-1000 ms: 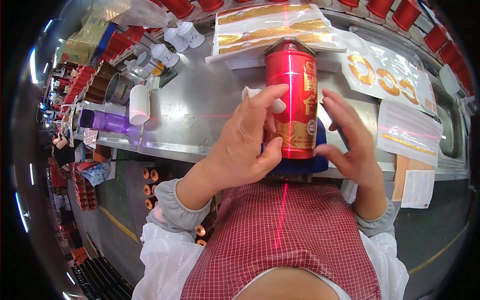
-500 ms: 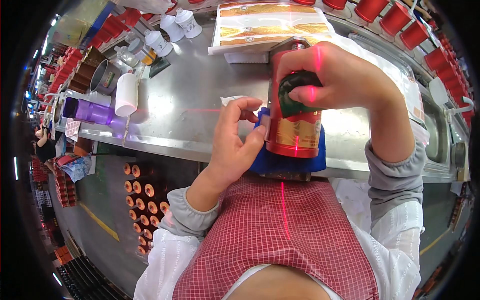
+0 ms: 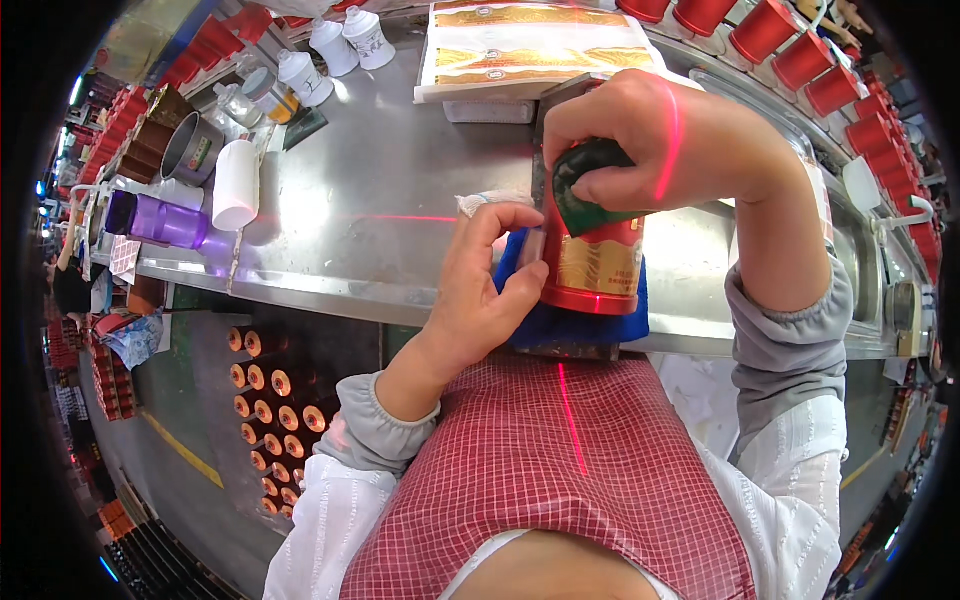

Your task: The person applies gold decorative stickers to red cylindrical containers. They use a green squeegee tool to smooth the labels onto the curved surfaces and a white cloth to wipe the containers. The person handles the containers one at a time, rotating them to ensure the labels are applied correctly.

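A red bottle [image 3: 592, 299] with a gold label [image 3: 597, 262] lies along a blue cloth [image 3: 640, 318] at the bench's front edge, its base toward me. My right hand [image 3: 640, 140] grips a bent, dark green flat piece [image 3: 588, 215] and holds it against the bottle's upper face. It hides much of the bottle. My left hand [image 3: 480, 270] is at the bottle's left side. Its thumb and curled forefinger close on a small clear strip [image 3: 532, 248] there; whether that strip is joined to the bottle does not show. White wrapping [image 3: 490, 200] shows beside the left fingers.
Gold-and-white printed sheets [image 3: 535, 50] lie at the far side of the steel bench [image 3: 390, 180]. At left stand white bell-shaped bottles [image 3: 368, 40], a white cylinder [image 3: 236, 185] and a purple bottle [image 3: 172, 221]. Red cups line the back right. Several dark, copper-ended bottles [image 3: 263, 408] are below left.
My left forefinger has come in against the bottle's side, level with the clear strip. The right hand and green piece have shifted only slightly on the bottle. The whole view has tilted a little.
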A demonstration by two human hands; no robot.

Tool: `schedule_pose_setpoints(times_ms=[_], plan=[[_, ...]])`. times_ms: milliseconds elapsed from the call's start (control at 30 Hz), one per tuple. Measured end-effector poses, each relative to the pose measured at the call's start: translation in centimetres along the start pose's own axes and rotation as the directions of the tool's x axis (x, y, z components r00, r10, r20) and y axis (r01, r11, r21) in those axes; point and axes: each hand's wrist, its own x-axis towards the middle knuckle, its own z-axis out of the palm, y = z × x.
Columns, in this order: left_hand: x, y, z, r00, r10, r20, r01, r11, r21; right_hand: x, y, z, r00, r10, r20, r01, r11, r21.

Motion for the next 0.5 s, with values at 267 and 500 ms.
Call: schedule_pose_setpoints(times_ms=[267,500], plan=[[-0.4,-0.3,0.0,0.999,-0.022,-0.029,0.021,0.999,-0.032,0.3,0.3,-0.2,0.998,0.032,0.058,-0.033,0.999,0.018],[-0.4,0.0,0.0,1.000,-0.005,0.025,0.005,1.000,-0.001,0.2,0.5,-0.6,0.993,-0.005,0.122,0.001,0.999,0.035]])
